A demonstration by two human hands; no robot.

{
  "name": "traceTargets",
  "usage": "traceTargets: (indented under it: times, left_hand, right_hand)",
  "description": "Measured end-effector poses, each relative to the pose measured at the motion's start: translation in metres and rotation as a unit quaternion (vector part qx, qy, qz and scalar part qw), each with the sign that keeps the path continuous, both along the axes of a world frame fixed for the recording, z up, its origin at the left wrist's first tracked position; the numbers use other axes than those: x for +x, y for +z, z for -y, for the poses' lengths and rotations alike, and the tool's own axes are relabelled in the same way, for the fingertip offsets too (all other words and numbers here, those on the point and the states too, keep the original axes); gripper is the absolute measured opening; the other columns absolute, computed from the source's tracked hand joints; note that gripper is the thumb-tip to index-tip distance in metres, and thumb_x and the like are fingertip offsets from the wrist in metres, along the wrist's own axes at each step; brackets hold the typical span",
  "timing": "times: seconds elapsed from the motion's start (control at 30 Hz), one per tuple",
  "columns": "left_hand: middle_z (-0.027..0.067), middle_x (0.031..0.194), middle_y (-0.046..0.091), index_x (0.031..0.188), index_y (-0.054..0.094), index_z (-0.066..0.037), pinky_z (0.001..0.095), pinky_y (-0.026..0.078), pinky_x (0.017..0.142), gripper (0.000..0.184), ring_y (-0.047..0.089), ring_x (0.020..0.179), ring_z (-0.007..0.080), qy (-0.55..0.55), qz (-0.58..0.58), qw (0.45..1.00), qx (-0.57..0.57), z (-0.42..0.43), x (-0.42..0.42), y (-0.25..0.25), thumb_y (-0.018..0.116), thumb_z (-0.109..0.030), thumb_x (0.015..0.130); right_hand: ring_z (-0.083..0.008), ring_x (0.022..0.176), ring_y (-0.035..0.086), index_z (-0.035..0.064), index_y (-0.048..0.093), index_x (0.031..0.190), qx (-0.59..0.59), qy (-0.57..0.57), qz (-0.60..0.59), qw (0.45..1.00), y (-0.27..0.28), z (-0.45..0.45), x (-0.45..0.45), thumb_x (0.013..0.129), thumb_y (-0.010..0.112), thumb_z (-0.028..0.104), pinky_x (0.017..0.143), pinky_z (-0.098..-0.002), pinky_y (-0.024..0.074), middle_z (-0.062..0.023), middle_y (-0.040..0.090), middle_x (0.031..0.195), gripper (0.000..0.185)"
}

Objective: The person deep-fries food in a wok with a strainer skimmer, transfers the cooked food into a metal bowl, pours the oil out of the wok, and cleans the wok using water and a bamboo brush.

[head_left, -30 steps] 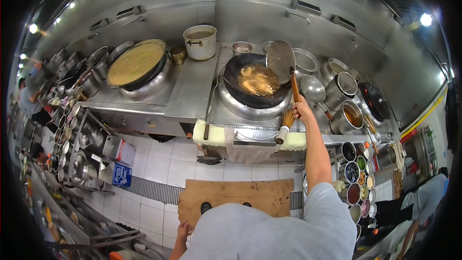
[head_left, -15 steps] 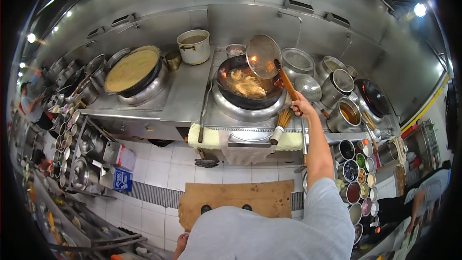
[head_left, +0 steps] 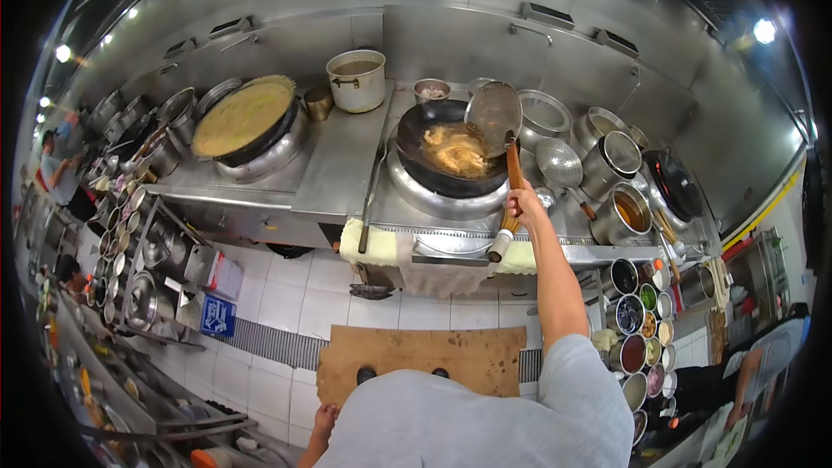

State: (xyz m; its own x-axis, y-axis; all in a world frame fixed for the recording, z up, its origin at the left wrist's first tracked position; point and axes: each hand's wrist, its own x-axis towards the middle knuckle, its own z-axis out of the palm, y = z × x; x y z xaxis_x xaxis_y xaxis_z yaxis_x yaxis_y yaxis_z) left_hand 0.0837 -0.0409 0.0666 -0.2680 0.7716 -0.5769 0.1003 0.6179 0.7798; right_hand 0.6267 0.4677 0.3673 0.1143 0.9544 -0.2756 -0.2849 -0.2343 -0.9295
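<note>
My right hand (head_left: 525,204) is closed around the wooden handle (head_left: 515,166) of a round mesh strainer (head_left: 494,114). The strainer is tilted over the right side of a black wok (head_left: 422,128), where pale golden pieces (head_left: 456,151) sit in bubbling oil. Just below my right hand, a bamboo brush (head_left: 503,243) lies at the stove's front edge. My left hand (head_left: 326,417) hangs low beside my body, away from the stove, its fingers curled; whether it holds anything is hidden.
A large wok of yellowish liquid (head_left: 245,117) and a tall pot (head_left: 357,81) stand left. A perforated ladle (head_left: 560,163) and a pot of brown liquid (head_left: 622,213) are right. Seasoning containers (head_left: 633,353) line the lower right. A person (head_left: 768,355) stands at the far right; others are far left.
Flames reflected or showing around the wok half a second ago no longer show. The strainer has shifted over the wok's right side, and my right hand is slightly lower, overlapping the brush.
</note>
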Motion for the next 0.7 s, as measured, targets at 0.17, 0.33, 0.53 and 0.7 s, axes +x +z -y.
traceTargets:
  times: [0.17, 0.33, 0.53, 0.7]
  left_hand:
    - [0.0024, 0.066, 0.056, 0.086, 0.061, -0.001, 0.0263, 0.044, 0.054, 0.021, 0.052, 0.059, 0.0114, -0.045, -0.063, 0.997, 0.016, 0.037, -0.018, -0.031, 0.056, -0.021, 0.087]
    - [0.0042, 0.071, 0.059, 0.086, 0.062, -0.001, 0.0282, 0.045, 0.057, 0.023, 0.052, 0.061, 0.0131, -0.127, -0.177, 0.967, 0.129, 0.044, -0.035, -0.094, 0.056, -0.023, 0.087]
    - [0.0035, 0.071, 0.059, 0.089, 0.062, -0.002, 0.0281, 0.046, 0.056, 0.021, 0.053, 0.063, 0.0128, -0.153, -0.155, 0.971, 0.097, -0.004, -0.031, -0.100, 0.056, -0.022, 0.087]
    - [0.0029, 0.070, 0.059, 0.091, 0.061, -0.003, 0.0280, 0.047, 0.055, 0.020, 0.055, 0.065, 0.0125, -0.137, -0.118, 0.979, 0.096, -0.034, -0.018, -0.087, 0.056, -0.022, 0.087]
  right_hand:
    - [-0.0098, 0.048, 0.042, 0.0202, 0.041, 0.119, 0.003, 0.022, -0.104, 0.994, -0.006, -0.009, 0.031, 0.083, 0.044, -0.003, 0.036, -0.0234, 0.0319, -0.0034, 0.045, 0.071, 0.043]
    - [-0.0088, 0.050, 0.043, 0.0235, 0.036, 0.132, 0.075, -0.035, -0.085, 0.993, 0.015, 0.022, 0.054, 0.083, 0.046, -0.002, 0.036, -0.0221, 0.0316, -0.0028, 0.046, 0.072, 0.056]
    - [-0.0238, 0.057, 0.056, 0.0244, 0.022, 0.146, 0.019, -0.171, 0.345, 0.923, 0.008, 0.033, 0.088, 0.078, 0.050, 0.006, 0.042, -0.0337, 0.0446, -0.0164, 0.061, 0.096, 0.076]
    - [-0.0257, 0.057, 0.057, 0.0219, 0.027, 0.144, -0.084, -0.119, 0.409, 0.901, -0.002, 0.052, 0.105, 0.077, 0.046, 0.005, 0.042, -0.0361, 0.0447, -0.0185, 0.060, 0.103, 0.072]
